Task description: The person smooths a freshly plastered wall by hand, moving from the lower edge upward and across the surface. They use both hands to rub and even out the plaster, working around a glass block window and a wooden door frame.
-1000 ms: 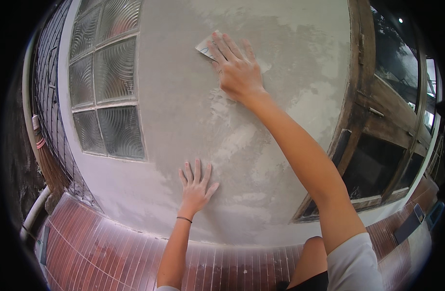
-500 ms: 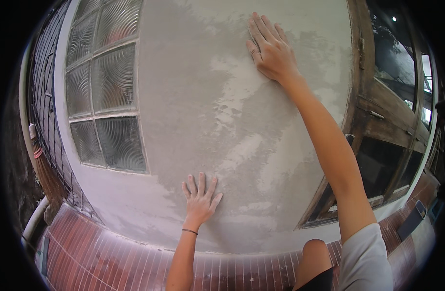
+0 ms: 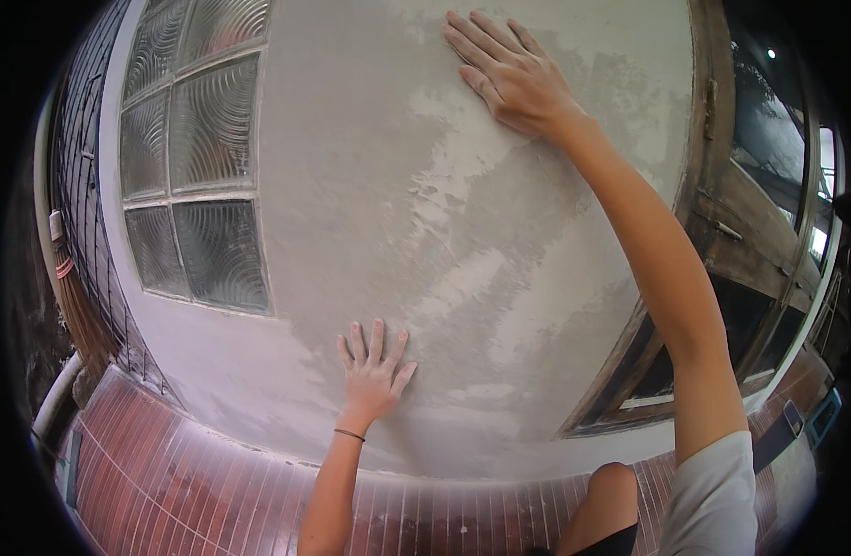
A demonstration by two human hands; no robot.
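Note:
A grey wall point(image 3: 351, 176) with lighter, blotchy patches of plaster fills the middle of the view. Low on it, my left hand point(image 3: 372, 380) lies with fingers spread against the surface, a thin dark band round the wrist. High up and to the right, my right hand point(image 3: 518, 83) rests flat on the wall, fingers stretched up and to the left. Pale dust coats the fingers of both hands. Whether anything thin lies under the right palm is hidden, but nothing shows past its edges.
Left of the hands is a glass block window point(image 3: 217, 120). A broom point(image 3: 78, 301) leans by a metal grille point(image 3: 78, 167) at far left. On the right stands a wooden door point(image 3: 740, 222) with glass panes. Reddish tiles point(image 3: 203, 473) cover the floor below; my bent knee point(image 3: 611, 491) shows there.
My right hand has slid left and slightly up along the wall, turning further left. My left hand stays spread low on the wall. The whole view has shifted slightly.

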